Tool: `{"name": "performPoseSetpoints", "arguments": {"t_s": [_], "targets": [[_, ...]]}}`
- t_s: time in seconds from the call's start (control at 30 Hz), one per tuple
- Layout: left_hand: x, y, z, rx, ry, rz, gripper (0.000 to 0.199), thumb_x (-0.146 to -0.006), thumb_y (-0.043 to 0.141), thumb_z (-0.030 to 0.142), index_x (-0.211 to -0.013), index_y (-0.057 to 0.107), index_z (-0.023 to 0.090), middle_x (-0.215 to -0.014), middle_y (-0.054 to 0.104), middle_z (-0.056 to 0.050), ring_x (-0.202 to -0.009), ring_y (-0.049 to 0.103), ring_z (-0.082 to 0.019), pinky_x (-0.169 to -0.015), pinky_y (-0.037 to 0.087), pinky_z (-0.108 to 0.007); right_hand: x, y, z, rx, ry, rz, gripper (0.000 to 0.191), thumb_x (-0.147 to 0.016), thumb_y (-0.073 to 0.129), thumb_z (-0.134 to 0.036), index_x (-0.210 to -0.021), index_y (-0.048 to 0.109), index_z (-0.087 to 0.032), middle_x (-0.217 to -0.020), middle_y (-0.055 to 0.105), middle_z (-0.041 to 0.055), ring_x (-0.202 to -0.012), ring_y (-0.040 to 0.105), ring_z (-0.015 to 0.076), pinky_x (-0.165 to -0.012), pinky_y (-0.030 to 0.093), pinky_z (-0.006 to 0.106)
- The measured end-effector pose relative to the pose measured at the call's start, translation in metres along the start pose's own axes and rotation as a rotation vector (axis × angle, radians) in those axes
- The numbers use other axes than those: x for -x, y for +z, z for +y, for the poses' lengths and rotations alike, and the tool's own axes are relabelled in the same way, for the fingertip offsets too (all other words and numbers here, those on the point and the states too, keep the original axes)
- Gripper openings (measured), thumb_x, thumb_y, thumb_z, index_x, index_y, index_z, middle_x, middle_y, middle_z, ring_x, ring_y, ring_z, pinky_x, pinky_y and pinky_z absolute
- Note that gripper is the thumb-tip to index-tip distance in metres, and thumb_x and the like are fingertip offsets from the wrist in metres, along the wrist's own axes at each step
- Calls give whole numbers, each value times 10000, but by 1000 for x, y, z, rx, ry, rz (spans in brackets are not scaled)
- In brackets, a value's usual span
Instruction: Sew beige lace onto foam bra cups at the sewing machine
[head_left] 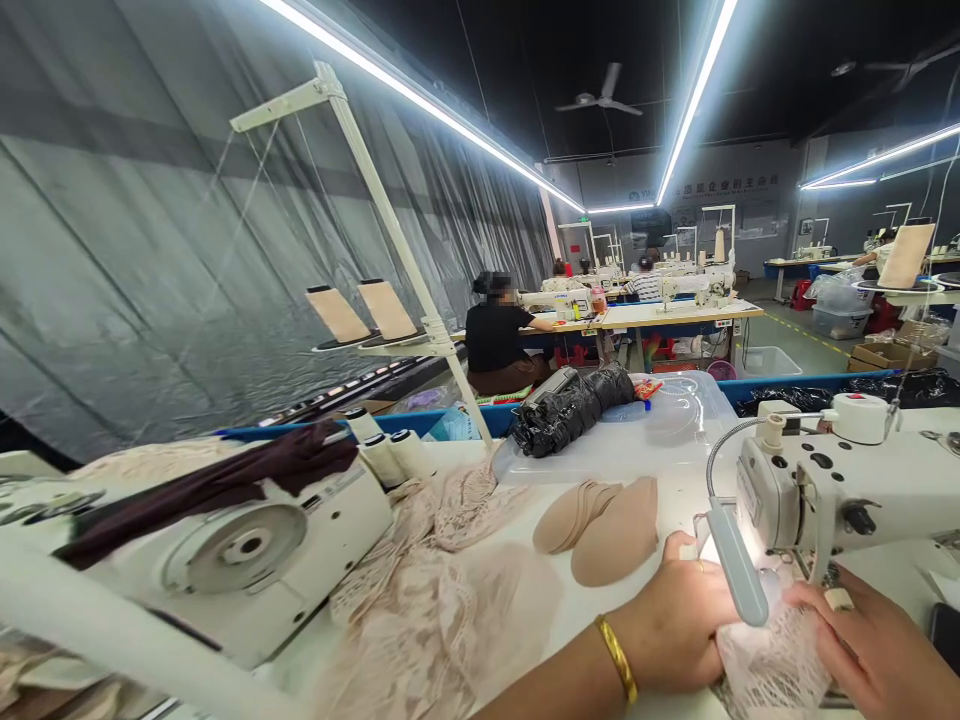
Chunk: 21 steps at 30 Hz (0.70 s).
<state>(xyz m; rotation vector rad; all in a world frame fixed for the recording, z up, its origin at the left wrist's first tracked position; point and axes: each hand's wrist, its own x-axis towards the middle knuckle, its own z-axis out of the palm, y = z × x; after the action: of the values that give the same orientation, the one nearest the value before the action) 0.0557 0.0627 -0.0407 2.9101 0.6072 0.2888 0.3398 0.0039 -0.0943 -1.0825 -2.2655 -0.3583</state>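
Observation:
Pale lace fabric (pixel 776 665) lies bunched under the head of a white sewing machine (pixel 870 485) at lower right. My left hand (pixel 679 620), with a gold bangle at its wrist, is closed on the left side of the lace. From the right, my right hand (pixel 874 640) grips the other side, its fingers bent close to the presser area. A small grey lamp (pixel 739 565) lights the spot between both hands and partly hides the needle area. Left of my left hand, beige moulded bra cups (pixel 619 530) rest on the table, some of them stacked.
More beige lace (pixel 420 620) is heaped on the table to the left. Beside it stands another machine (pixel 262 560) with dark cloth (pixel 217 490) over it. A black plastic bundle (pixel 574 410) lies on a clear lid (pixel 686 415). A thread stand (pixel 397 230) rises behind. Farther back sits a person (pixel 495 335).

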Motion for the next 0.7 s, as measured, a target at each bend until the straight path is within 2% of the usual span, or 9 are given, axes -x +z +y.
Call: {"name": "performPoseSetpoints", "arguments": {"t_s": [0.07, 0.17, 0.23, 0.27, 0.33, 0.4, 0.47, 0.6, 0.7], "targets": [[3, -1, 2, -32, -65, -12, 92, -883, 624, 273, -961, 618, 224, -1068, 729, -36, -979, 654, -266, -994, 333, -521, -9, -9, -9, -32, -83, 3, 373, -1003, 517, -121, -1337, 628, -244, -1052, 845, 24, -895, 817, 210, -827, 658, 297], [4, 0, 10, -101, -232, -28, 263, -904, 642, 430, -1074, 675, 233, -1166, 687, -112, -1050, 615, -354, -967, 343, -569, -19, -13, -23, -55, -176, -79, 354, -985, 702, -260, -1324, 601, -250, -1115, 837, 13, -960, 811, 230, -899, 653, 321], [1, 3, 16, -97, -284, -51, 345, -902, 644, 483, -1120, 685, 218, -1170, 674, -145, -1040, 596, -368, -932, 364, -556, -21, -7, -28, -53, -168, -132, 336, -953, 780, -322, -1245, 627, -259, -1099, 824, 22, -978, 801, 251, -816, 653, 323], [-1, 4, 20, -88, -290, -58, 367, -898, 648, 487, -1137, 683, 211, -1161, 673, -151, -1028, 592, -363, -916, 374, -541, -20, -1, -29, -50, -145, -146, 249, -965, 761, -297, -1181, 642, -267, -1049, 812, 19, -951, 793, 249, -759, 638, 313], [-3, 5, 25, -74, -292, -62, 421, -888, 660, 493, -1194, 671, 204, -1160, 673, -154, -1014, 586, -354, -901, 385, -519, -15, 10, -28, -51, -93, -173, 95, -1012, 639, -187, -1023, 646, -281, -920, 761, 4, -854, 760, 225, -683, 584, 290], [-3, 3, 28, -72, -292, -74, 481, -886, 665, 522, -1249, 653, 206, -1180, 670, -155, -1019, 586, -354, -904, 391, -515, -9, 19, -24, -55, -57, -191, 241, -1019, 519, -89, -916, 625, -279, -849, 706, -2, -775, 715, 205, -669, 539, 286], [1, -1, 27, -77, -267, -111, 531, -890, 662, 577, -1280, 641, 217, -1229, 661, -158, -1051, 589, -364, -918, 395, -520, -2, 24, -17, -35, -35, -197, 292, -1012, 468, -59, -953, 655, -275, -884, 712, 9, -755, 691, 201, -678, 526, 294], [12, -15, 16, -92, -144, -248, 575, -911, 630, 646, -1274, 640, 201, -1275, 648, -172, -1095, 598, -379, -926, 401, -514, 11, 27, 1, 48, 72, -142, 414, -1016, 409, -66, -1143, 747, -268, -1026, 793, 80, -916, 749, 258, -777, 598, 354], [16, -24, 8, 6, -67, -333, 547, -905, 636, 630, -1260, 632, 213, -1312, 661, -130, -1065, 625, -342, -899, 405, -473, 14, 24, 12, 64, 80, -84, 428, -1031, 426, -113, -1101, 816, -274, -1026, 834, 103, -1090, 778, 311, -975, 633, 445]]}}
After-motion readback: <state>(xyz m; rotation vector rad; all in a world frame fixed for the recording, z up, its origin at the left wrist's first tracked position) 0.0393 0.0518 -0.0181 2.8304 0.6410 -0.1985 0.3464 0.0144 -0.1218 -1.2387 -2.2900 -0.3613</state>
